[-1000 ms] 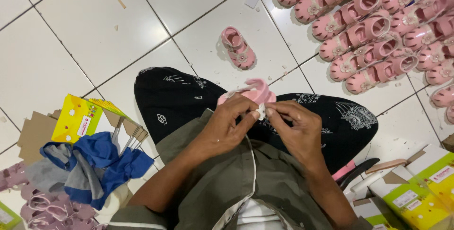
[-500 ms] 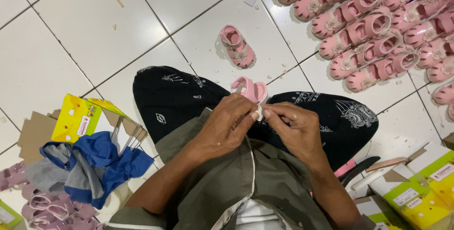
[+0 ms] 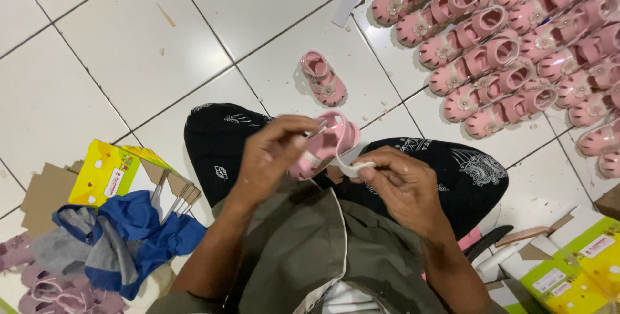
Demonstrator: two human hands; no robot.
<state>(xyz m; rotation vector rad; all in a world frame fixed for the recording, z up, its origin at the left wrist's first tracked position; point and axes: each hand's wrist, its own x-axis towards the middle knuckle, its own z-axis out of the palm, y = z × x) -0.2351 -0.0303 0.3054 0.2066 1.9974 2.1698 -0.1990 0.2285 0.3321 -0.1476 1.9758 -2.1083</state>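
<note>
- The pink sandal (image 3: 326,143) sits over my lap, above the black trousers (image 3: 452,165).
- My left hand (image 3: 274,156) grips its side.
- My right hand (image 3: 403,185) pinches its white strap (image 3: 349,167).
- Another lone sandal (image 3: 323,78) lies on the floor (image 3: 129,49), with rows of sandals (image 3: 510,43) beyond.

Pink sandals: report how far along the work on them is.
Done, it seems: rows of pink sandals are lined up on the tiled floor at upper right. In hand: the left hand grips one pink sandal over the lap while the right hand pinches a pale strip by it. A lone sandal lies apart ahead; flat yellow boxes look unfilled.
</note>
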